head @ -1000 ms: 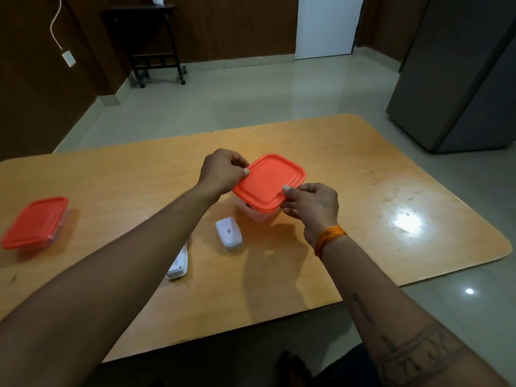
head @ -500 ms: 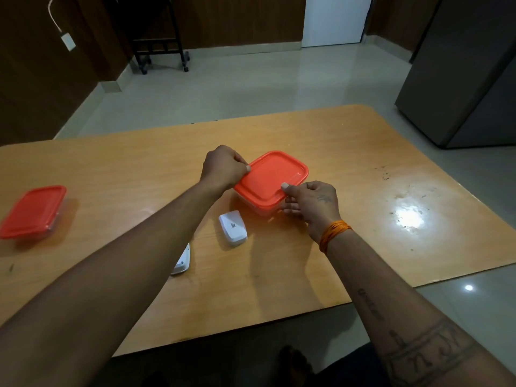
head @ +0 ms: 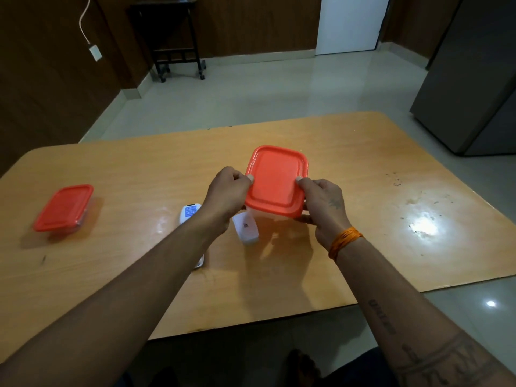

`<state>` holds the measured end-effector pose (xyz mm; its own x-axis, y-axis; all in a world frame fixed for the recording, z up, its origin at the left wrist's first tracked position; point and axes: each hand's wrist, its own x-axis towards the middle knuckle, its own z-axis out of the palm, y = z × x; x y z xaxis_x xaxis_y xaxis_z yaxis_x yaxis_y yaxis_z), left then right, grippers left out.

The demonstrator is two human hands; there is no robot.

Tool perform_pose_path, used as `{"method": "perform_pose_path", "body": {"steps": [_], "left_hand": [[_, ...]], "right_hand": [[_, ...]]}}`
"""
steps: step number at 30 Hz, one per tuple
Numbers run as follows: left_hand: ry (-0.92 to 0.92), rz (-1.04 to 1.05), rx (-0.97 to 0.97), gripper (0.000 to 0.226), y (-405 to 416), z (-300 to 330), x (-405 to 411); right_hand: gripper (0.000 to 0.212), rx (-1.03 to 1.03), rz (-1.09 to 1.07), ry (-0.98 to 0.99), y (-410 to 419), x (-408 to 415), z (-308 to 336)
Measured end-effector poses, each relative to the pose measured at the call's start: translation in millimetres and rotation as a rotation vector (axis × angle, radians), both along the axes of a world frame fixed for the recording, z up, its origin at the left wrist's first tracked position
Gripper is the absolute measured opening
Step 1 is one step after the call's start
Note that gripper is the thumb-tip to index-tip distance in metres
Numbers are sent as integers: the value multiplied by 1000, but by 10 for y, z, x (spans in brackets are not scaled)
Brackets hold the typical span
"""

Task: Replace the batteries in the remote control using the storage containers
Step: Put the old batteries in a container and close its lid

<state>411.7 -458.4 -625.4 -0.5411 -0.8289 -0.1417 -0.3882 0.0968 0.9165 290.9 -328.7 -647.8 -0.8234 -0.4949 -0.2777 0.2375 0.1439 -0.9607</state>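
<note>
Both hands on red-lidded container, mid-worktop. Left hand at 9 o'clock of lid, right hand at 3 o'clock; fingers of each clamped on rim, thumbs on top. Long axis toward 12. Remote and loose white cover at 7 o'clock, nearer left hand. Blue label there, unreadable. Second container far at 9.

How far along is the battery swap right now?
Done: the white battery cover lies on the table, apart from the remote, which the left forearm partly hides. In hand: left hand and right hand grip the orange-lidded container, lid on. Left: the second container sits closed at far left; no batteries are visible, so the swap cannot be confirmed.
</note>
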Motion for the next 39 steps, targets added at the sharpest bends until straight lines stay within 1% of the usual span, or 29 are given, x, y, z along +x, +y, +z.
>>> {"method": "perform_pose_path", "body": {"steps": [2,4,7,9,11,12,14,16,18,21,22,24,25,26,28,30,32,33,36,39], "left_hand": [[57,32,33,25,110,4,147],[109,63,88,27,200,-3,236],[170,142,178,27,305,38,271],[187,166,233,35,335,67,258],[170,166,152,45,348,72,251],[165,173,96,46,348,56,246],[175,207,35,41,369,22,242],[193,248,39,40,393,-2,242],[205,271,61,41,385,-37,255],[198,251,83,41,389,-99,305],[170,214,46,43,402,-137,313],[112,107,-43,44,454,-207,313],[104,71,-29,43,465,-219,304],[107,51,28,44,456,-202,284],[108,52,149,51,375,-140,248],[130,85,179,58,282,-71,217],[136,119,157,68,218,-51,200],[128,127,124,69,199,-60,195],[116,149,88,65,163,-99,192],[102,148,96,64,124,-137,219]], "right_hand": [[30,38,73,-61,-2,106,77],[41,24,118,-98,-3,218,135],[49,9,135,7,-17,371,154],[51,0,132,40,-34,459,147],[52,0,107,67,-55,505,127],[54,3,90,87,-64,512,119],[63,13,59,126,-88,509,111],[68,20,51,152,-118,488,88],[66,24,77,153,-128,476,66],[60,64,124,126,-112,419,39],[63,71,115,113,-93,383,41],[82,65,57,83,-52,275,46],[90,65,34,83,-32,219,44],[93,65,36,92,-11,180,39],[88,77,104,125,27,172,25],[88,83,193,125,24,225,-12],[88,63,232,100,1,288,-20],[85,51,233,90,-8,311,0],[70,26,222,59,-18,308,42],[65,59,202,92,-34,314,22]]}}
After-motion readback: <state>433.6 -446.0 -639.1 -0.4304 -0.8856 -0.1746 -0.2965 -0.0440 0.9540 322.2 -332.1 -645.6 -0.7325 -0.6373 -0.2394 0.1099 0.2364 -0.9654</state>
